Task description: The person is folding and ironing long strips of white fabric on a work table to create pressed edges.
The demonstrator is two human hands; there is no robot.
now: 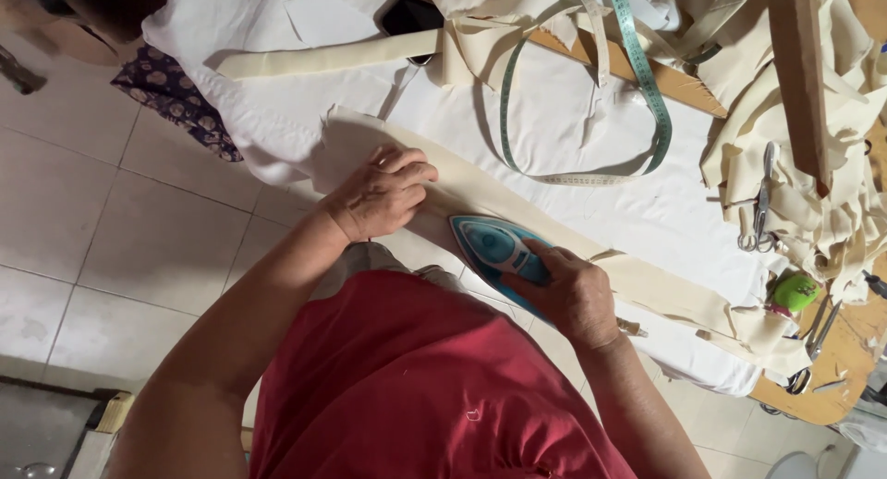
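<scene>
1. I see the white-covered work table [591, 119] filling most of the view, with a heap of cream fabric offcuts [832, 165] piled along its far right side and a wooden board [799, 63] lying over them.
2. The long cream fabric strip [647, 280] runs diagonally across the cover, from under my left hand down toward the table's right corner. I judge the stretch under and ahead of the left hand to lie flat, while the far right end looks rumpled and folded, so that part seems not yet pressed.
3. The teal iron [494, 248] sits sole-down on the strip, about midway along it, its tip pointing toward the left hand.
4. My right hand [568, 294] is closed around the iron's handle, fingers wrapped over it.
5. My left hand [379, 197] lies flat and spread on the strip just ahead of the iron's tip, pinning the cloth and gripping nothing.
6. A green measuring tape [637, 82] loops over the table beyond the strip, untouched.
7. Scissors [759, 216] and a small green pincushion-like object [795, 292] rest near the right edge, well apart from both hands.
</scene>
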